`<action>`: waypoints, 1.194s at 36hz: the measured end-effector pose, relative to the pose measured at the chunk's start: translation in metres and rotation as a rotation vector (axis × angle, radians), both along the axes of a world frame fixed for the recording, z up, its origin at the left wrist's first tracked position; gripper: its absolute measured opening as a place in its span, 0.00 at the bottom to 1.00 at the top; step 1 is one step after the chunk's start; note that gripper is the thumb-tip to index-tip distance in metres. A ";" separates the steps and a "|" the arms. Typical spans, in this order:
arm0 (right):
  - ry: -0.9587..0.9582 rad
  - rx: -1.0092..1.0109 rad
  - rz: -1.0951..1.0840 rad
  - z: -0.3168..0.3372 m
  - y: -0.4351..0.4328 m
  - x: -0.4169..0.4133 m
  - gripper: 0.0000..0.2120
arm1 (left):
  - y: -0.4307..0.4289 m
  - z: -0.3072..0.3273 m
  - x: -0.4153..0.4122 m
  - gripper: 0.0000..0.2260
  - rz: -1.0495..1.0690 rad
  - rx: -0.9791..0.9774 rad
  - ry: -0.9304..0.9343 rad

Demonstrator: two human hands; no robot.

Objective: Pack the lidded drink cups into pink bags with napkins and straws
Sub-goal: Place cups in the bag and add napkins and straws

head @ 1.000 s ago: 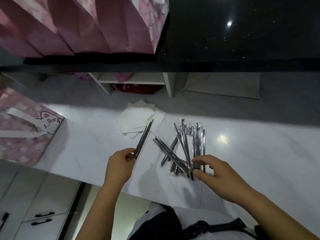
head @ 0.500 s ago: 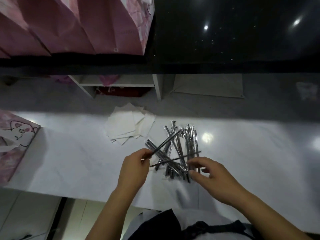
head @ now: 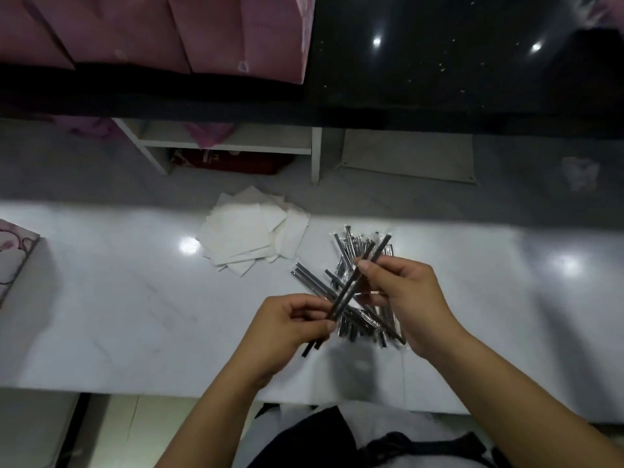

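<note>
**Wrapped straws held in both hands above the straw pile**

The held straws, apparently two, were tilted above the straw pile on the white counter. The left hand was curled round their lower part. The right hand pinched the upper part between thumb and fingertips. The napkins lay just beside the pile. One pink bag was noted at the counter's left edge, well apart, with more pink bags on the dark ledge beyond. No cups were seen. The straws were judged light, thin and fairly stiff, their film wrappers likely slippery. A pinch on the shaft itself was judged safer than one on the loose wrapper ends.
</note>
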State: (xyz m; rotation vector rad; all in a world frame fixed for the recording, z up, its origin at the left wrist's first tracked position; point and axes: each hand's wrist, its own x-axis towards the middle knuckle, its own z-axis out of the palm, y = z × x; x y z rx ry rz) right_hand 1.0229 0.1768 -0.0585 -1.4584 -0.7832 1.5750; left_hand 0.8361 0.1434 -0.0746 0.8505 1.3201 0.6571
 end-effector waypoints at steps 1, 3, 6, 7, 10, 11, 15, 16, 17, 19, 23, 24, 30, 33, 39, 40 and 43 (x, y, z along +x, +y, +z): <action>0.018 -0.019 -0.007 -0.001 -0.001 -0.003 0.09 | 0.001 -0.002 -0.003 0.09 0.020 -0.012 -0.020; 0.046 -0.052 -0.002 -0.003 -0.005 -0.007 0.09 | 0.002 -0.005 -0.008 0.08 0.057 -0.032 -0.058; 0.054 -0.067 0.014 -0.006 -0.011 -0.015 0.08 | 0.005 -0.007 -0.015 0.08 0.047 -0.052 -0.095; 0.061 -0.071 0.013 -0.006 -0.012 -0.019 0.08 | 0.007 -0.007 -0.017 0.08 0.028 -0.052 -0.095; 0.095 -0.084 0.007 -0.007 -0.013 -0.030 0.11 | 0.011 -0.009 -0.024 0.08 -0.004 -0.052 -0.087; 0.103 -0.088 0.000 -0.007 -0.013 -0.032 0.13 | 0.013 -0.010 -0.027 0.08 -0.011 -0.055 -0.087; 0.094 -0.104 -0.023 -0.007 -0.012 -0.043 0.10 | 0.019 -0.011 -0.039 0.07 -0.062 -0.069 -0.075; 0.091 -0.115 -0.030 -0.006 -0.012 -0.046 0.08 | 0.021 -0.011 -0.042 0.07 -0.078 -0.071 -0.083; 0.088 -0.128 -0.040 -0.006 -0.011 -0.048 0.06 | 0.022 -0.011 -0.045 0.07 -0.096 -0.070 -0.092; 0.086 -0.145 -0.058 -0.007 -0.010 -0.053 0.05 | 0.026 -0.011 -0.049 0.07 -0.129 -0.065 -0.103; 0.050 -0.143 -0.099 -0.011 -0.007 -0.056 0.09 | 0.035 -0.014 -0.056 0.07 -0.230 -0.004 -0.042; 0.038 -0.139 -0.114 -0.013 -0.006 -0.056 0.11 | 0.039 -0.015 -0.058 0.07 -0.237 0.027 -0.010; -0.027 -0.127 -0.204 -0.018 -0.004 -0.053 0.17 | 0.079 -0.037 -0.088 0.12 -0.146 0.396 0.543; -0.066 -0.123 -0.240 -0.022 -0.007 -0.053 0.11 | 0.107 -0.053 -0.105 0.17 -0.186 0.470 0.727; -0.223 -0.099 -0.189 -0.027 -0.015 -0.053 0.04 | 0.168 -0.076 -0.135 0.24 -0.297 0.438 0.982; -0.245 -0.088 -0.176 -0.027 -0.017 -0.052 0.04 | 0.175 -0.078 -0.137 0.25 -0.337 0.412 1.024; -0.324 -0.034 -0.117 -0.026 -0.019 -0.052 0.05 | 0.186 -0.079 -0.139 0.24 -0.371 0.391 1.080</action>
